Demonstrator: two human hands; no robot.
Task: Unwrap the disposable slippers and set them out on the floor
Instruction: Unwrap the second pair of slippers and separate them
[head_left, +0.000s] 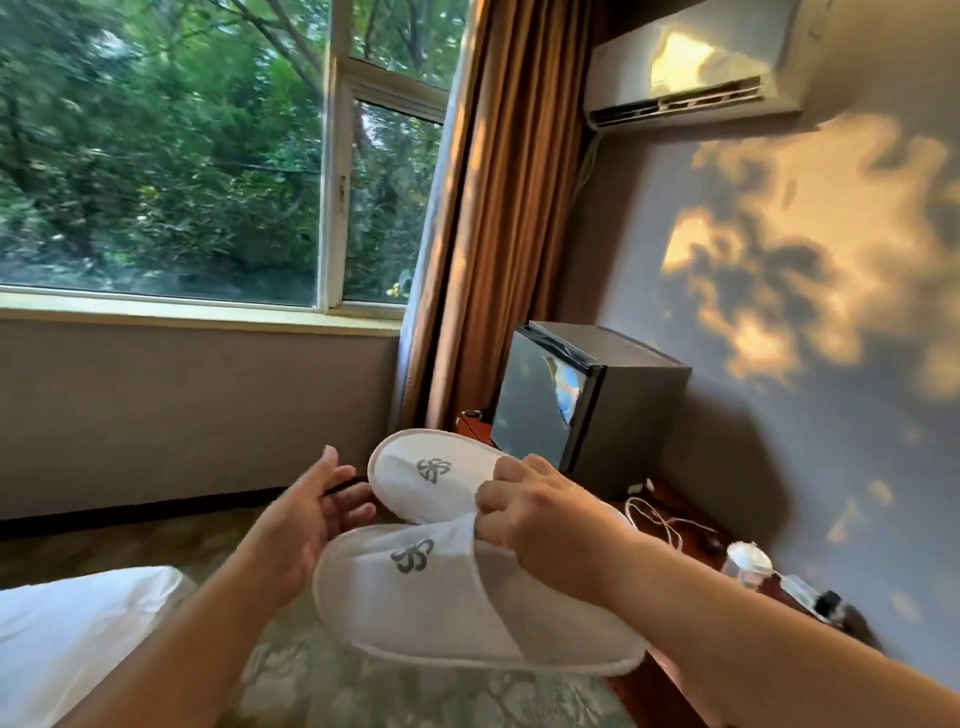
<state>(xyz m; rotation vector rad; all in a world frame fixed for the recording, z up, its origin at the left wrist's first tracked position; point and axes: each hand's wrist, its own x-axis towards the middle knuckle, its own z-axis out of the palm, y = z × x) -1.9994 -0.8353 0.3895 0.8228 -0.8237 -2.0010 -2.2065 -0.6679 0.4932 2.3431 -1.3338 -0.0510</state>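
Observation:
Two white disposable slippers with a grey embroidered logo are held in the air in front of me, with no wrapper visible on them. The far slipper (426, 475) overlaps the near, larger-looking slipper (447, 597). My right hand (540, 512) pinches the upper edge of the near slipper's toe cover and also lies over the far slipper. My left hand (306, 519) is beside the far slipper's left edge, fingers relaxed and spread, fingertips close to it.
A patterned green carpet (363, 691) lies below. A white bed corner (62, 634) is at lower left. A dark mini fridge (582, 400) stands on a wooden desk (670, 691) at right, with cables and small items. Window and brown curtain lie ahead.

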